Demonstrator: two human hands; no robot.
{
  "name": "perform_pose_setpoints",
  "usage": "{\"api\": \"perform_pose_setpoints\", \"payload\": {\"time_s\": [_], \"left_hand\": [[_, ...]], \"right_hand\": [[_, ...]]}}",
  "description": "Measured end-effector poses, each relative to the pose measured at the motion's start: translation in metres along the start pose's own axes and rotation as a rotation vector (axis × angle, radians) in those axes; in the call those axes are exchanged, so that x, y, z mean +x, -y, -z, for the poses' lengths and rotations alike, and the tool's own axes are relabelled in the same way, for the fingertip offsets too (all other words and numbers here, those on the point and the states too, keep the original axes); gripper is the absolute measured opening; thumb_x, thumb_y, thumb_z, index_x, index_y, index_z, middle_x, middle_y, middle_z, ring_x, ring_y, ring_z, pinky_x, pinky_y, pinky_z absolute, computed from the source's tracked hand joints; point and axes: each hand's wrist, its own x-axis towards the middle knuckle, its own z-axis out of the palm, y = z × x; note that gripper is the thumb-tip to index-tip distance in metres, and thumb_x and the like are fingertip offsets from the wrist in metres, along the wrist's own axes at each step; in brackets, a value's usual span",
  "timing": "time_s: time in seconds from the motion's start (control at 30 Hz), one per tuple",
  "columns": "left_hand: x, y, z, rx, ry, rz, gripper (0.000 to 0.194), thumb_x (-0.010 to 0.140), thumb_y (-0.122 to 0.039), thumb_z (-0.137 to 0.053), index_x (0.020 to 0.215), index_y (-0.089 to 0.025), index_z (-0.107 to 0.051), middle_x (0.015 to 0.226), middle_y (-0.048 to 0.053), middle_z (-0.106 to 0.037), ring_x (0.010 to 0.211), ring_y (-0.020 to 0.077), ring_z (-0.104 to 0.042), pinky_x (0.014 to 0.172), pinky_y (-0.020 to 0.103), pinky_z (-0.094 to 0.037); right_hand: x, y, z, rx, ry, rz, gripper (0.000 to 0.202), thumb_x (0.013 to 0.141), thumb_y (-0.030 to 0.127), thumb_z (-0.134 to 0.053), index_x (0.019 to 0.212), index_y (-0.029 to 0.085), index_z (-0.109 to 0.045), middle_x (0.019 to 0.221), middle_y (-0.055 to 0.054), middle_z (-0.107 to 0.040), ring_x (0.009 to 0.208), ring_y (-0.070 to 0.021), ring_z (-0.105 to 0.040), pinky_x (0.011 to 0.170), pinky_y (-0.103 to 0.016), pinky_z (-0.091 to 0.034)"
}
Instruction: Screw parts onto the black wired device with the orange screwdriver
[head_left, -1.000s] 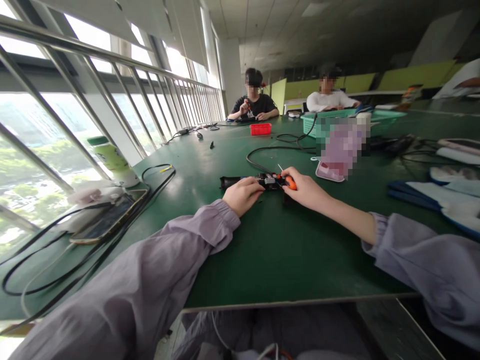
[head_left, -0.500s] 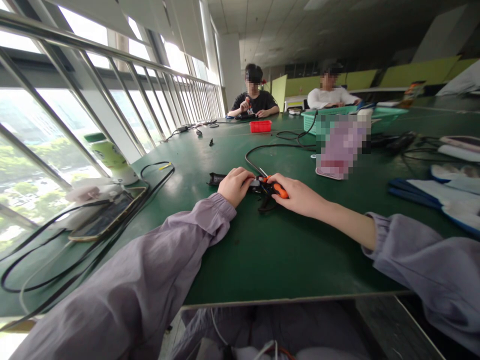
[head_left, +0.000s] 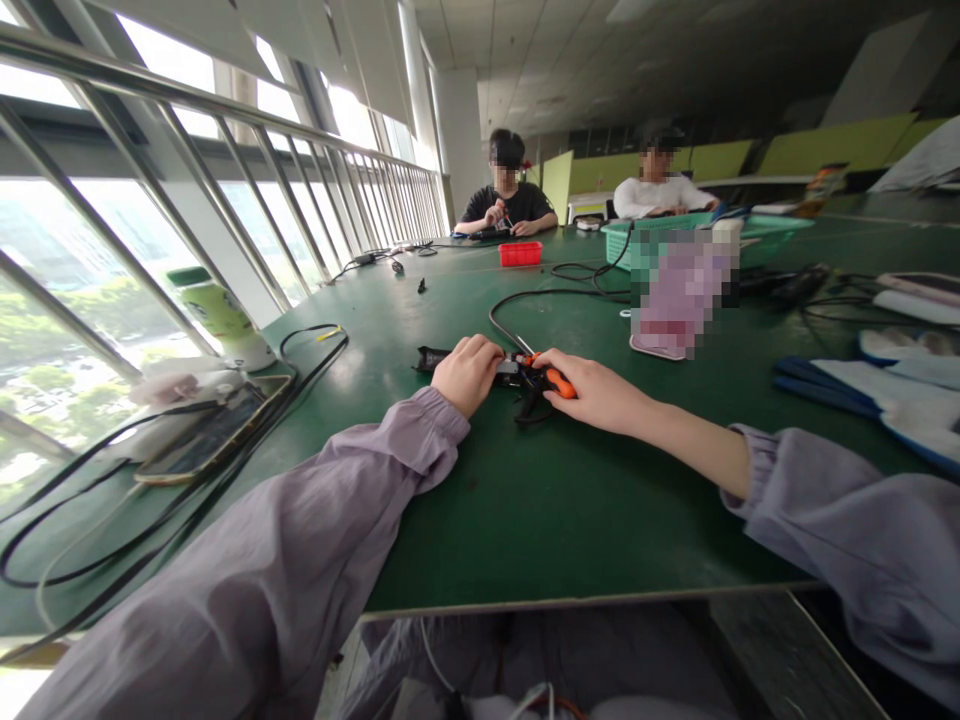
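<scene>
My left hand [head_left: 469,375] is closed on a long black plastic housing [head_left: 433,358] that lies on the green table. Its fingertips press by the opened end, where dark parts and wires show. My right hand [head_left: 596,388] is closed around an orange-and-black handled screwdriver [head_left: 561,383]; a thin metal shaft seems to point away to the upper left, its tip hard to make out. The right fingertips are beside the wires, partly hiding them. A black cable [head_left: 499,312] curves behind the hands, and a short dark piece [head_left: 532,408] hangs toward me.
Behind the hands are a red tray [head_left: 520,254], a green basket [head_left: 619,243] and a phone [head_left: 664,335]. Gloves [head_left: 885,390] lie right; at left are a bottle [head_left: 225,320], another phone [head_left: 202,440] and looped cables [head_left: 247,450]. Two people sit across the table.
Both hands keep nearly the same place and grip, with only a tiny shift to the left. Across the table, one person's raised hand has lowered slightly.
</scene>
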Motion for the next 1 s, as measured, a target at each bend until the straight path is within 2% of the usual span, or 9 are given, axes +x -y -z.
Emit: {"api": "perform_pose_setpoints", "payload": {"time_s": [0.2, 0.37, 0.47, 0.7, 0.87, 1.0], "left_hand": [[0.0, -0.001, 0.008, 0.18, 0.079, -0.081, 0.024, 0.089, -0.021, -0.041, 0.094, -0.018, -0.064, 0.094, 0.007, -0.06, 0.085, 0.0191, -0.053, 0.071, 0.03, -0.044], [-0.002, -0.012, 0.018, 0.309, 0.122, -0.094, 0.022, 0.085, -0.02, -0.045, 0.097, -0.016, -0.064, 0.097, 0.009, -0.059, 0.085, 0.0216, -0.053, 0.068, 0.033, -0.042], [-0.004, -0.019, 0.018, 0.277, 0.137, -0.131, 0.023, 0.085, -0.017, -0.043, 0.097, -0.017, -0.063, 0.098, 0.009, -0.059, 0.085, 0.02, -0.054, 0.07, 0.032, -0.042], [-0.006, -0.021, 0.006, 0.086, 0.273, -0.229, 0.025, 0.087, -0.02, -0.04, 0.096, -0.02, -0.064, 0.095, 0.005, -0.062, 0.085, 0.0164, -0.057, 0.075, 0.027, -0.046], [-0.005, -0.02, 0.007, 0.064, 0.296, -0.277, 0.027, 0.087, -0.023, -0.041, 0.097, -0.019, -0.066, 0.097, 0.006, -0.063, 0.087, 0.0168, -0.058, 0.079, 0.027, -0.046], [-0.004, -0.019, 0.008, 0.088, 0.327, -0.297, 0.025, 0.085, -0.017, -0.043, 0.094, -0.019, -0.066, 0.096, 0.006, -0.062, 0.087, 0.0166, -0.058, 0.077, 0.026, -0.047]], "right_hand": [[0.001, 0.0, 0.0, -0.009, 0.004, -0.001, 0.038, 0.08, 0.029, -0.049, 0.116, 0.022, -0.044, 0.108, -0.008, -0.06, 0.09, -0.0212, -0.059, 0.079, -0.034, -0.046], [0.0, 0.0, 0.0, -0.011, 0.008, 0.004, 0.038, 0.08, 0.028, -0.048, 0.117, 0.02, -0.045, 0.11, -0.009, -0.06, 0.093, -0.0219, -0.059, 0.081, -0.035, -0.046], [0.0, 0.0, 0.0, -0.015, 0.004, 0.016, 0.037, 0.08, 0.028, -0.048, 0.117, 0.02, -0.045, 0.112, -0.009, -0.06, 0.096, -0.0223, -0.059, 0.083, -0.035, -0.045], [0.002, -0.004, -0.002, -0.025, 0.0, 0.038, 0.038, 0.08, 0.027, -0.05, 0.117, 0.021, -0.045, 0.117, -0.009, -0.058, 0.104, -0.0226, -0.056, 0.086, -0.035, -0.045], [0.001, -0.003, -0.002, -0.034, 0.006, 0.045, 0.037, 0.08, 0.027, -0.049, 0.117, 0.021, -0.046, 0.115, -0.009, -0.059, 0.104, -0.0233, -0.056, 0.086, -0.035, -0.045], [0.001, -0.002, 0.0, -0.038, 0.012, 0.045, 0.037, 0.08, 0.026, -0.049, 0.116, 0.02, -0.047, 0.114, -0.009, -0.059, 0.102, -0.0234, -0.057, 0.086, -0.036, -0.045]]}}
